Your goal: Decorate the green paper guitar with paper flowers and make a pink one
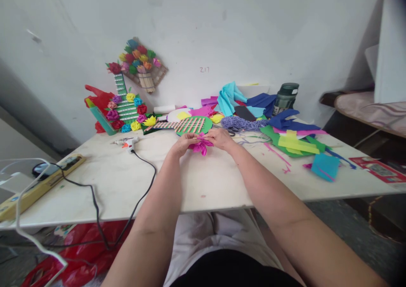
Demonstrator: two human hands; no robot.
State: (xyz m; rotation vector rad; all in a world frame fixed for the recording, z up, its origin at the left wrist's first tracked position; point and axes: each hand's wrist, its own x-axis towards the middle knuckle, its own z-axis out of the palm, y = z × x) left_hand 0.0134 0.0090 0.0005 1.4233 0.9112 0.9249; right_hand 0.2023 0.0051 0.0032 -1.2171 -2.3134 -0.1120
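Note:
A bright pink paper flower is pinched between my two hands, just above the white table. My left hand grips its left side with bent fingers, and my right hand closes on the right side. Fingers cover part of the petals. Right behind the hands lies a green guitar-shaped craft piece with pale sticks laid across it and a yellow flower at its left end. Scissors lie behind my right hand, partly covered.
At left are a glue gun with a black cord and a power strip. A flower-covered craft guitar leans at the back. Purple yarn, a dark bottle, green paper and blue paper lie right.

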